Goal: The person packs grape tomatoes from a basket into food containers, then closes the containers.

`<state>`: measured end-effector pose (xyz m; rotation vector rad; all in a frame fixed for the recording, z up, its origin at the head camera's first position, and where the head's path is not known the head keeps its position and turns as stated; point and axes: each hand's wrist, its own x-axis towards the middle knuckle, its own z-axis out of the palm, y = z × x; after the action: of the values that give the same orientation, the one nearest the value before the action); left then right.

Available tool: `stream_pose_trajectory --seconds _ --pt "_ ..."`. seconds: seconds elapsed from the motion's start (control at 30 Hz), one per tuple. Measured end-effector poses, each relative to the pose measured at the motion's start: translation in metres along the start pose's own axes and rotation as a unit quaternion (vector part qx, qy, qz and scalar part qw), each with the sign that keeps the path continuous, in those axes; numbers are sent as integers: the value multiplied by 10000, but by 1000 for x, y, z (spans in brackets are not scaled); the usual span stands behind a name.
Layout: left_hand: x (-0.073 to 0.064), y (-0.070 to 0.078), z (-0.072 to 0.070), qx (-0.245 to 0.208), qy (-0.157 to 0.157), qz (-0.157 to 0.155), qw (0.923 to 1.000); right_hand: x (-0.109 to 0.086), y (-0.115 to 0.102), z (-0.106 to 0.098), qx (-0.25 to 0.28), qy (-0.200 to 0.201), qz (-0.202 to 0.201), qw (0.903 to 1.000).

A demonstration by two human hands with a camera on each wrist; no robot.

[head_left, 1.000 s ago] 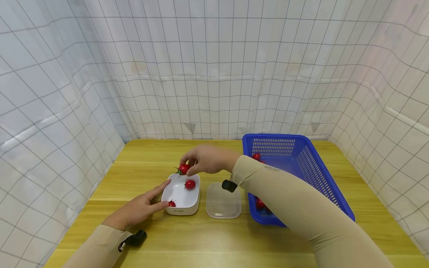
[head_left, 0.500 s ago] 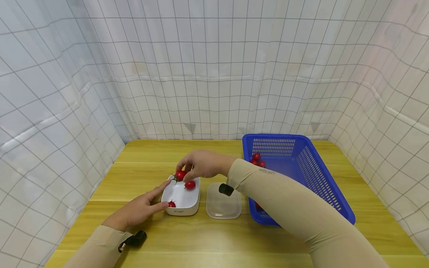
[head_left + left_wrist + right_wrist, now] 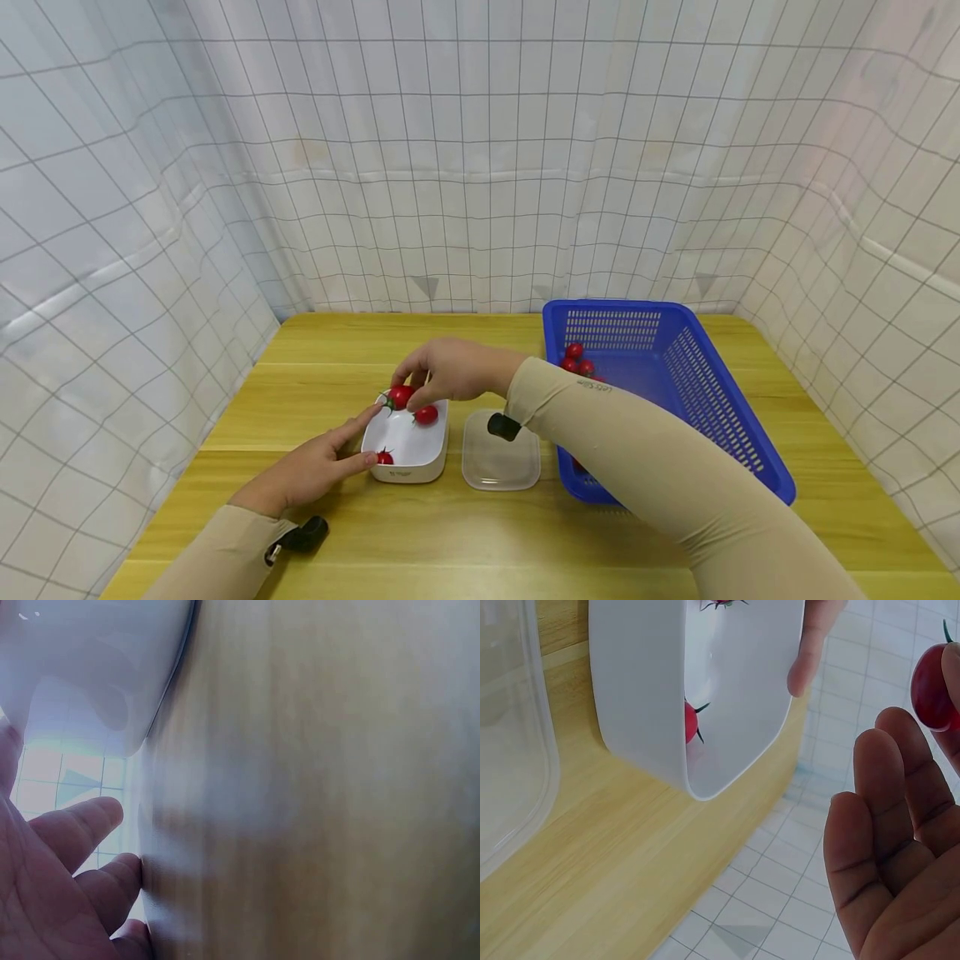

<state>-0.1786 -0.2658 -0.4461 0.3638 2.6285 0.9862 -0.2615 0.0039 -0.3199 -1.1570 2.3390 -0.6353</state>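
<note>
A small white box [image 3: 408, 475] stands left of centre, with one cherry tomato [image 3: 426, 415] at its right side and another tomato [image 3: 384, 457] in the near left corner. My left hand [image 3: 318, 462] rests against the box's left side, its thumb at the near rim and its index finger along the far left rim, the fingers fairly straight. Over the far left part of the box, my right hand [image 3: 450, 371] pinches a red cherry tomato [image 3: 400, 397] with a green stem between thumb and fingers. In the right wrist view that held tomato [image 3: 931, 690] shows above the other fingers.
A translucent square lid [image 3: 500, 458] lies right of the box. Farther right, a blue plastic basket [image 3: 678, 367] holds several cherry tomatoes [image 3: 574, 351], partly hidden by my right forearm. A white gridded curtain [image 3: 495, 208] surrounds the wooden table [image 3: 450, 542].
My right hand has moved slightly left and lowered the held tomato into the far left part of the box. My left hand has stayed in place.
</note>
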Motion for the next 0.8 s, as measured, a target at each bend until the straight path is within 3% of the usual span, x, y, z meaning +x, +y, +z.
stream_pose_trajectory --seconds 0.43,0.8 --pt "-1 1 0 33 14 -53 10000 1 0 1 -226 -13 -98 9997" --pt "-1 -1 0 69 105 72 9999 -9 10 -10 26 172 -29 9998"
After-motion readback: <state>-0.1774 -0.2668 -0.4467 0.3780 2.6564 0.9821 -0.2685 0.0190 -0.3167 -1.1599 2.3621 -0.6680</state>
